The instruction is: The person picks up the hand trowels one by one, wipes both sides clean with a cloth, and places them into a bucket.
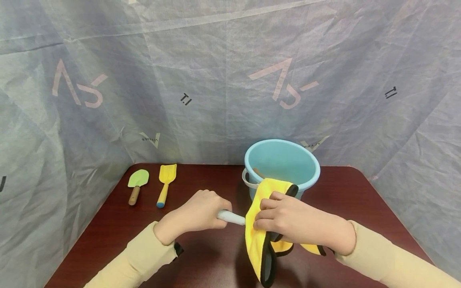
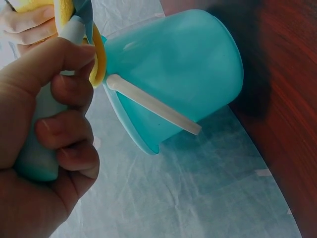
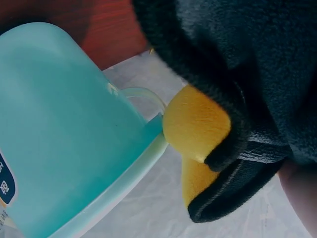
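My left hand [image 1: 207, 212] grips the pale, whitish handle [image 1: 231, 217] of a tool. A narrow blue-grey part [image 2: 85, 20] of it shows past the handle in the left wrist view, and the rest is hidden by cloth, so its kind is unclear. A yellow cloth [image 1: 253, 236] with black edging and a dark grey back is held by my right hand [image 1: 284, 214] around the tool's far end. In the right wrist view the cloth [image 3: 195, 124] covers most of that hand. Just beyond the cloth stands a light blue bucket [image 1: 309, 186].
The bucket has a white carrying handle [image 2: 153, 106], and something brownish [image 1: 257, 173] shows inside it. To the left on the dark red table [image 1: 205, 176] lie a green trowel [image 1: 138, 179] with a wooden handle and a yellow toy shovel [image 1: 167, 175]. Grey sheeting [image 1: 201, 52] hangs behind.
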{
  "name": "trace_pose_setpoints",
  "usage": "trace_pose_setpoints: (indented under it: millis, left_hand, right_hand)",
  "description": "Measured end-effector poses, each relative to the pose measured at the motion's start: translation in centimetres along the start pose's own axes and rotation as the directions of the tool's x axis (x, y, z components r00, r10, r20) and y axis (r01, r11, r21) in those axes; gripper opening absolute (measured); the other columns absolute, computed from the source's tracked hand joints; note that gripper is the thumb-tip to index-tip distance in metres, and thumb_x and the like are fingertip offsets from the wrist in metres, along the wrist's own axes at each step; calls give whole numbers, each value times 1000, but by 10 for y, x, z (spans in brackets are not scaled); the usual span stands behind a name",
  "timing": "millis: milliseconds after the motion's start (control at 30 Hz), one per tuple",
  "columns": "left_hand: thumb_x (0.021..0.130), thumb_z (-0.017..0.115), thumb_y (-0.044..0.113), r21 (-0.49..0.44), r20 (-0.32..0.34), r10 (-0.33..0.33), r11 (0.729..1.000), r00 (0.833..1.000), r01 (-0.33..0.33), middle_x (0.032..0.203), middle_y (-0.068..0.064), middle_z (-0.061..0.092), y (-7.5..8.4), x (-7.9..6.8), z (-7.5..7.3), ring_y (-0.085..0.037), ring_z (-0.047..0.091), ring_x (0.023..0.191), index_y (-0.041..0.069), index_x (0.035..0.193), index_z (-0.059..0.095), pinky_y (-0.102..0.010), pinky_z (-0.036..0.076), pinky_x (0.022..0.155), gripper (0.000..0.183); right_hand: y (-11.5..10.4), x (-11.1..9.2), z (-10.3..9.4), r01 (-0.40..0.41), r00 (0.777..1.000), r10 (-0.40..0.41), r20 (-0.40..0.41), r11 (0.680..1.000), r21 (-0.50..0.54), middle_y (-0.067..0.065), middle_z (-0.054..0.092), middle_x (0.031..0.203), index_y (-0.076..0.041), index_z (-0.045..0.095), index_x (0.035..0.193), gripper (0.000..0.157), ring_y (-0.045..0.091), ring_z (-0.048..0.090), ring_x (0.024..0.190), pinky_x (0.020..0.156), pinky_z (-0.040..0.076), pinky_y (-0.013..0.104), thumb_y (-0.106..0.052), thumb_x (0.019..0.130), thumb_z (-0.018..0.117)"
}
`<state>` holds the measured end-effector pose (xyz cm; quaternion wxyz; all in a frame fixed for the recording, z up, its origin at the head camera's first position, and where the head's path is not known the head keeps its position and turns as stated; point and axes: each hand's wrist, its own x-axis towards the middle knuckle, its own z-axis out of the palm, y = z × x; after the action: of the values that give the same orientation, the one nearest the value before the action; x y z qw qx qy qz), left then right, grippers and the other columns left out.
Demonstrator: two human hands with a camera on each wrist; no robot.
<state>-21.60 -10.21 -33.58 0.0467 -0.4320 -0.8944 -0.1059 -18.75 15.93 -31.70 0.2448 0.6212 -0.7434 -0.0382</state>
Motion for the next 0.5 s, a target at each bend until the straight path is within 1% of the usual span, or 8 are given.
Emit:
trace_pose_setpoints:
  millis: [167,333,500]
  left_hand:
    - [69,73,16,-1,2,2,1000,1000,-2,56,16,45,1,0,0,-5,37,49,21,71,64,-22,31,45,10]
    - [70,72,15,-10,21,-4,1000,1000,4,55,15,45,2,1,0,-5,37,50,21,71,65,-21,32,45,9]
    - [71,73,15,-8,24,0,1000,1000,1,56,15,46,3,1,0,-4,37,50,21,71,65,-21,32,46,10]
  right_hand:
    - [-2,0,0,-8,999,8,32,1000,2,-16,51,79,-24,62,91,43,8,39,72,69,28,23,-16,53,80]
    - [-3,-1,1,-26,996,25,81,1000,12,-16,51,79,-24,62,92,40,7,38,72,69,27,23,-14,57,79]
    - [-4,-2,0,-39,994,38,99,999,14,-16,52,79,-24,62,92,40,7,37,72,69,27,23,-14,57,79]
